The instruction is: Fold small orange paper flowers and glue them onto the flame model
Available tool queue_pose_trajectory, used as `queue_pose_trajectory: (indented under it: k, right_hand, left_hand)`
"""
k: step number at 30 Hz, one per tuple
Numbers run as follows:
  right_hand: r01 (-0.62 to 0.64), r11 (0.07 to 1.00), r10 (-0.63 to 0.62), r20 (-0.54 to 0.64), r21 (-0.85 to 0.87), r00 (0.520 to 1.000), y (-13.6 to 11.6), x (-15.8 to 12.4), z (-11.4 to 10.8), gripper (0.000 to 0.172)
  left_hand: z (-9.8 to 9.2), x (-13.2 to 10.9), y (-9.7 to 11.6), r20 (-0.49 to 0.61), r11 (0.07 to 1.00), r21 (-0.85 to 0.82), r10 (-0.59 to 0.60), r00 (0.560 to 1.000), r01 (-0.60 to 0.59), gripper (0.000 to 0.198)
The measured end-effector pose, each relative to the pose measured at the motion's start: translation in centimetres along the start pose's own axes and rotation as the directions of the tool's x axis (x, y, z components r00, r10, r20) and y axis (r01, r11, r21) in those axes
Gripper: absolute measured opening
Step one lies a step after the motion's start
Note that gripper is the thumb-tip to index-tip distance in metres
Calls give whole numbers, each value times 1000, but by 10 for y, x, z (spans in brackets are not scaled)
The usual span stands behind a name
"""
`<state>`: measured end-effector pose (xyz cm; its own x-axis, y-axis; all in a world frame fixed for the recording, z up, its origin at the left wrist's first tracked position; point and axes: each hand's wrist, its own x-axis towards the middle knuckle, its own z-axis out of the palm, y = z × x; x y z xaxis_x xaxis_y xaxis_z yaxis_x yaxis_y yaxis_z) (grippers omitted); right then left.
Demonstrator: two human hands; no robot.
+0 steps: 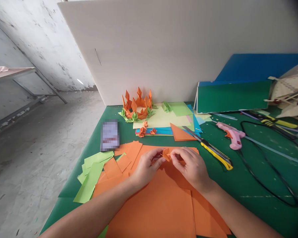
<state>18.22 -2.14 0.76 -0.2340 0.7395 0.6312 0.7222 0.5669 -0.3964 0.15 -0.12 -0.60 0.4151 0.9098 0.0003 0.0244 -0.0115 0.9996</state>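
Both of my hands meet over a spread of orange paper sheets (161, 205) on the green table (250, 185). My left hand (146, 167) and my right hand (190, 163) each pinch a small folded orange paper piece (166, 154) held between their fingertips. Just beyond lie three small orange folded pieces (146, 129) on a stack of coloured paper (164, 120). An orange paper crown with green leaves (137, 107) stands at the back.
A yellow utility knife (211, 148) and a pink glue gun (230, 135) with its black cord (263, 178) lie to the right. A phone (109, 135) and green paper strips (91, 175) lie left. A white board (176, 49) and green-blue folder (233, 96) stand behind.
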Motion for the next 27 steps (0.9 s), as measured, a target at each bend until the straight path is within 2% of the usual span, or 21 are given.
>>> queue_pose_trajectory:
  k: [8,10,14,19,21,24,27]
  right_hand:
    - [-174,973,172,30,154,985,-1,-2,1,4]
    - [-193,965,188,47,179,981,-2,-2,1,4]
    - [-206,957,198,62,206,978,-3,-2,2,9]
    - [-257,913,237,101,317,966,-5,-2,2,14]
    - [-265,897,244,104,353,964,-6,-2,2,15]
    - [-237,902,244,25,360,969,-6,-1,0,5]
    - [-186,922,198,-1,339,980,-6,-1,0,17]
  left_hand:
    - [0,1,6,18,997,-65,-37,999,38,34]
    - [1,1,6,12,995,-86,-42,999,43,35]
    - [1,2,5,-75,987,-155,-47,996,34,33]
    - [1,4,8,-81,990,-130,-59,995,48,30]
    - [1,4,11,-101,988,-150,-52,994,36,32]
    - [0,4,15,-108,970,-220,-128,986,102,35]
    - [-2,4,17,-76,953,-250,-197,977,173,38]
